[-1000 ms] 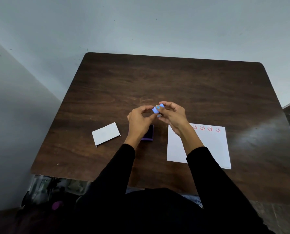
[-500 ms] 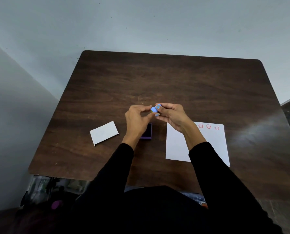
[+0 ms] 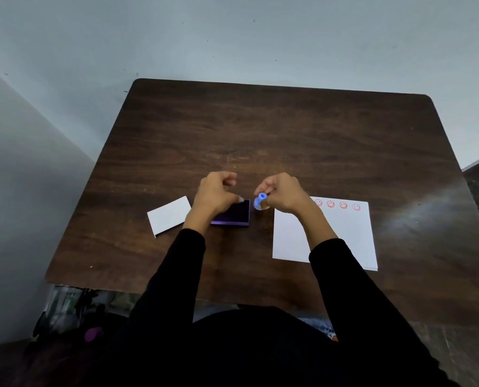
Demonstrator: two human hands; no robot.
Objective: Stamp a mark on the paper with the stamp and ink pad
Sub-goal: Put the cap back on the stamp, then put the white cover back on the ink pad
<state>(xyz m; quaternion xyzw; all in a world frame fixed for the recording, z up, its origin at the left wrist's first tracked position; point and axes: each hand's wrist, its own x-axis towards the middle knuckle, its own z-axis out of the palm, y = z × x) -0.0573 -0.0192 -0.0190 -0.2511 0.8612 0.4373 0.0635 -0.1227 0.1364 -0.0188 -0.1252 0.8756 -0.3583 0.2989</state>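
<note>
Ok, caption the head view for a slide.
Right hand holds a blue stamp beside the open ink pad, left hand over it.

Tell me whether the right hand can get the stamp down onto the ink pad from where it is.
Probably yes. The right hand holds the blue stamp just beside the open ink pad. The left hand covers the pad's left part, but the near-right surface looks uncovered.
</note>
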